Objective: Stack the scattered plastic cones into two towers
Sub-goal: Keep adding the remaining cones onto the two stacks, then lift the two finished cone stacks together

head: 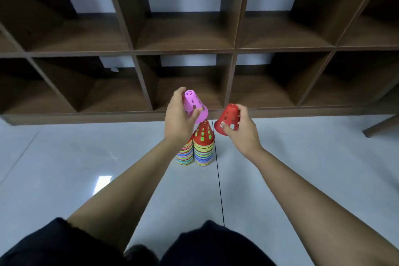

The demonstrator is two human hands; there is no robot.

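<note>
While left fingers (179, 95) grip a pink cone (193, 102), right fingers (243, 112) pinch a red cone (228, 116).

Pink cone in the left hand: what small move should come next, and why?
Probably lower the pink cone onto the right tower: the left hand holds it tilted, mouth just above that tower's red tip. The right hand holds a red cone aside.

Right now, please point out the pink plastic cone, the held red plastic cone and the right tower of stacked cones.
pink plastic cone (189, 104): head view, perforated side wall.
held red plastic cone (229, 114): head view, side wall.
right tower of stacked cones (203, 153): head view, striped rims.
</note>
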